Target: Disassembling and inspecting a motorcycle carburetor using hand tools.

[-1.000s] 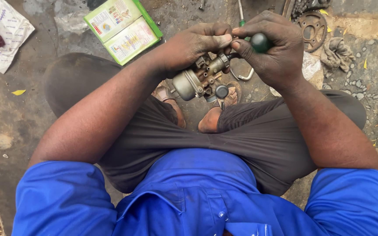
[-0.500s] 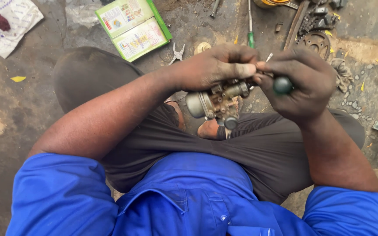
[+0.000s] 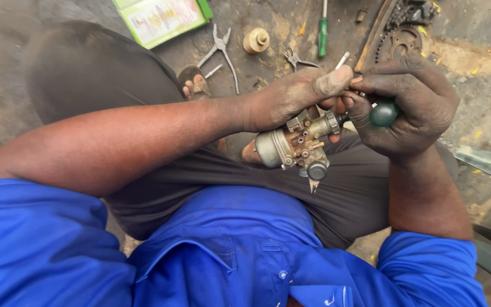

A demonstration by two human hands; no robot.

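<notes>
My left hand (image 3: 294, 98) grips a small grimy metal carburettor (image 3: 298, 145) from above, holding it over my lap. My right hand (image 3: 410, 108) is closed round the dark green handle of a screwdriver (image 3: 383, 113). Its shaft points left into the carburettor's side. The tip is hidden between the fingers and the metal body. Both hands are smeared with black grease and their fingers touch above the part.
On the dirt ground beyond my knees lie pliers (image 3: 221, 50), a round tan cap (image 3: 256, 40), a green-handled screwdriver (image 3: 323, 29), a green box (image 3: 160, 18), a sprocket with chain (image 3: 403, 40) and a metal strip (image 3: 487, 162) at right.
The view has dropped closer to the hands. The carburettor and both hands now sit further right and lower, with the screwdriver still pressed into the part.
</notes>
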